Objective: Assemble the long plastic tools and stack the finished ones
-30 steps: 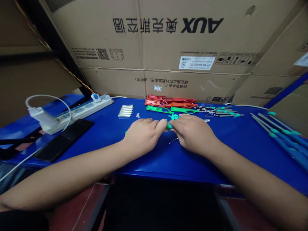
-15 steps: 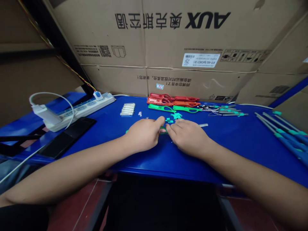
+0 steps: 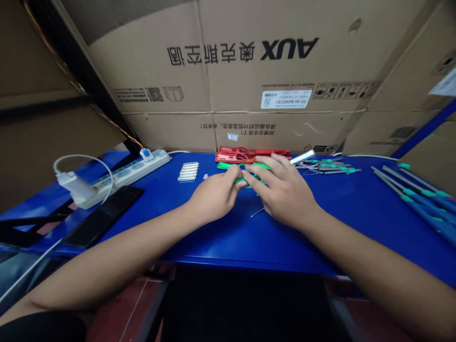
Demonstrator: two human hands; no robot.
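Note:
My left hand (image 3: 215,195) pinches a small green plastic piece (image 3: 245,180) at its fingertips. My right hand (image 3: 281,190) sits close beside it, fingers reaching over the piece, and a silver metal rod (image 3: 302,157) sticks out past those fingers. Most of the green piece is hidden by my fingers. Just behind my hands lie red plastic tools (image 3: 249,154) and a long green plastic tool (image 3: 228,166), partly covered. A thin metal pin (image 3: 257,212) lies on the table below my right hand.
The blue table (image 3: 342,213) holds several metal cylinders (image 3: 188,172), small teal-handled screwdrivers (image 3: 331,166), longer blue-handled tools (image 3: 416,199), a power strip (image 3: 121,176), a white charger (image 3: 71,185) and a black phone (image 3: 107,216). Cardboard boxes (image 3: 249,71) stand behind.
The silver rod has risen from the table and now slants up past my right fingers. My right hand has moved forward over the green tools, covering the small teal pieces.

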